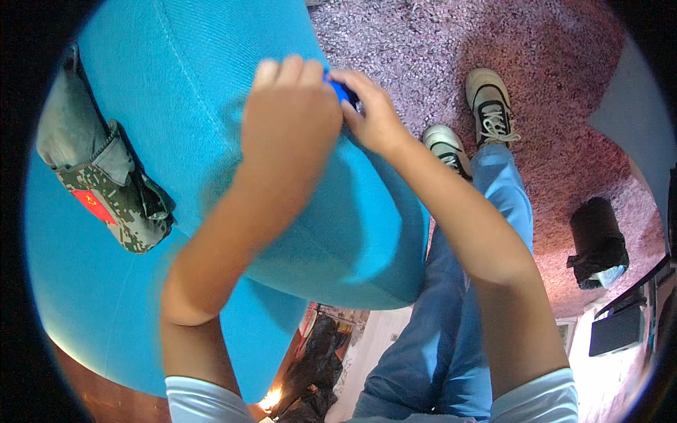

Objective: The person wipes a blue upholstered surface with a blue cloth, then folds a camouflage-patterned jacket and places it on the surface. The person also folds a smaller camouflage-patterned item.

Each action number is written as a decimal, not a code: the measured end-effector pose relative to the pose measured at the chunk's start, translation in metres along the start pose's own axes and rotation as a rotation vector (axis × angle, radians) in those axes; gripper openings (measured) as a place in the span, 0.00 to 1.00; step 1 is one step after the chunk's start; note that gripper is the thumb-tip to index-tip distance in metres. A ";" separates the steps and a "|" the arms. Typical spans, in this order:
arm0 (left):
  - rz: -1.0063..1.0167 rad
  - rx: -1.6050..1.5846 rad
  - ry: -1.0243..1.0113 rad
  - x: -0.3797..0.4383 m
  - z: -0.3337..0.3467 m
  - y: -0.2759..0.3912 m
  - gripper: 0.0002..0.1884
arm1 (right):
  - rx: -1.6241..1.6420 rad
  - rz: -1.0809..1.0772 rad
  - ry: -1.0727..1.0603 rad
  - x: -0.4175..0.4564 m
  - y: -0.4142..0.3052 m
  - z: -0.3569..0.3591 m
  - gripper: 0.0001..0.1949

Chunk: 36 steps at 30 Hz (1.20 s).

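Observation:
My right hand grips a small bright blue object at the edge of a turquoise fabric sofa. Fingers and thumb cover most of that object, so its kind is unclear. Right beside it is my left hand, blurred, with its back to the camera and its fingers curled down. Whatever may lie under those fingers is hidden. On the sofa at the left lies a bundled green cloth item with a digital camouflage part bearing a red patch.
Shaggy pinkish-grey carpet covers the floor, where my sneakers stand. At the right is a dark bin with a black bag liner. Black plastic-like bags lie below the sofa edge. A dark flat panel is at lower right.

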State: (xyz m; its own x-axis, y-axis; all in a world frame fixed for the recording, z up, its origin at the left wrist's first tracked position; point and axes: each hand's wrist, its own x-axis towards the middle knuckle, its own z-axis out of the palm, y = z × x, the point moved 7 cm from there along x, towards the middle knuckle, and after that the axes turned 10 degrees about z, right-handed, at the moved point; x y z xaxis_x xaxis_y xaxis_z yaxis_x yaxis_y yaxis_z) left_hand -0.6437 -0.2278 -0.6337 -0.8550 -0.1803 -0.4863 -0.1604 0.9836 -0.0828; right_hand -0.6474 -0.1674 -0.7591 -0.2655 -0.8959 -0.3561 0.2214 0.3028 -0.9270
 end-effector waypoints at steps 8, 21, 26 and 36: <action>0.085 -0.255 -0.104 -0.051 0.000 0.105 0.07 | -0.030 0.236 -0.355 -0.118 0.022 -0.022 0.23; -0.094 -0.097 -0.043 -0.012 0.008 0.036 0.04 | 0.014 -0.025 -0.137 -0.024 0.020 0.000 0.22; -0.405 -0.385 -0.217 -0.055 0.041 0.127 0.06 | -0.106 0.132 -0.423 -0.119 0.053 -0.020 0.23; -0.544 -0.489 -0.109 -0.061 0.030 0.144 0.04 | -0.122 0.107 -0.471 -0.132 0.045 -0.031 0.20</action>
State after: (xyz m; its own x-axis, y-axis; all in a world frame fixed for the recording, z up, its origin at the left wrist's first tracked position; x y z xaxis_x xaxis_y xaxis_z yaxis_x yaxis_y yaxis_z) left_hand -0.5999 -0.0753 -0.6422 -0.5424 -0.6149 -0.5725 -0.7709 0.6351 0.0483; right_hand -0.6313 -0.0254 -0.7574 0.2121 -0.8985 -0.3842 0.1058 0.4120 -0.9050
